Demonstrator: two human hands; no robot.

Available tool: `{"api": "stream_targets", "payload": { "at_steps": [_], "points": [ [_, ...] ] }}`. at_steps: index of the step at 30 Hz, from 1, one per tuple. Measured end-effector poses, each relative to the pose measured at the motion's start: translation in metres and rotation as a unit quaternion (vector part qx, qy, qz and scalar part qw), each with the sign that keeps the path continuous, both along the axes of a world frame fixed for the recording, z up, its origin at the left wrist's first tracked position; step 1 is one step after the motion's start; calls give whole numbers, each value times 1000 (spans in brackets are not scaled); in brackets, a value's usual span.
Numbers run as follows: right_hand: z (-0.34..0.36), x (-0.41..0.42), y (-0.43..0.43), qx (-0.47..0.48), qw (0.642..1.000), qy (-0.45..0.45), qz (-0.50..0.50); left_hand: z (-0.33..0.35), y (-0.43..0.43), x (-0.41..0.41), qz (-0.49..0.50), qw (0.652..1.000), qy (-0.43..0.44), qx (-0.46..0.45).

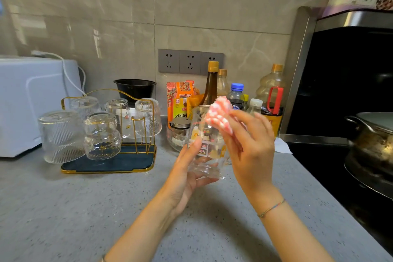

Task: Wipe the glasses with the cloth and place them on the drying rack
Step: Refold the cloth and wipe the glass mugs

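Holding noted: left hand [185, 178] cupped the base of a clear glass mug with printed cartoon stickers [209, 161], thumb pressed to its near wall, fingers curled beneath. Mug was tipped, off the surface, over the middle of the grey speckled worktop [85, 208] toward its back edge. Right hand [248, 147] pinched a bunched pink-and-white cloth [219, 112] at the mug's rim.

Risks, as judged:
- Grip was low on smooth glass; a hard push from the cloth hand could lever the mug out of the left palm onto the stone
- Small glass jar with a metal lid [179, 132] sat just behind the mug; a wide wiping stroke might knock it
- Gold wire drying rack on a dark blue tray [110, 165], near the worktop's back left, already carried five upturned glasses; room looked tight, so setting the mug down could clink neighbours or tip the large ribbed tumbler [61, 136] at the tray's left edge
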State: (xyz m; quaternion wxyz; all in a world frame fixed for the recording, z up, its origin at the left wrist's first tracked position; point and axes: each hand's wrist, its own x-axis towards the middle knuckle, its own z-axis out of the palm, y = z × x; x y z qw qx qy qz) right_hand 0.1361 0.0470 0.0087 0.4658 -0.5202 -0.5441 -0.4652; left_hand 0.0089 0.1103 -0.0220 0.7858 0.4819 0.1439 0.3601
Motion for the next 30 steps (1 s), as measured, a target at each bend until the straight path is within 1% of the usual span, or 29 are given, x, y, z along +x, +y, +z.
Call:
{"api": "stream_targets", "payload": {
  "at_steps": [3,5,9,17,20,23,24,25,26,27,28,29,30],
  "points": [
    [-7,-13,8,-69,996,-24,46,2,2,-2,2,999,-35,-33],
    [-10,-22,12,-87,993,-31,70,4,5,-5,5,997,-61,-37],
    [-15,-27,12,-105,986,-56,120,3,10,-9,12,993,-101,-61],
    [-18,-27,9,-99,975,-124,157,-2,14,-8,-30,982,-133,-131],
    [-18,-29,7,-86,974,-118,173,-2,15,-9,-46,983,-139,-114],
    [-19,-27,6,-78,977,-109,166,-6,20,-10,-30,992,-98,-68],
    [-20,-25,5,-80,979,-88,168,-7,21,-10,-5,996,-74,-52],
    [-20,-26,3,-86,980,-45,176,-7,23,-10,19,998,-54,-39],
    [-20,-28,1,-94,975,28,198,-6,24,-10,33,998,-43,-33],
    [-18,-31,-1,-108,957,133,236,-5,24,-9,39,998,-40,-35],
    [-12,-36,-4,-129,915,250,289,-3,23,-9,46,997,-38,-38],
    [-6,-36,-6,-139,865,352,330,-2,23,-9,49,997,-38,-40],
    [-1,-34,-7,-135,820,431,352,-2,23,-9,50,997,-35,-38]
  ]
}}
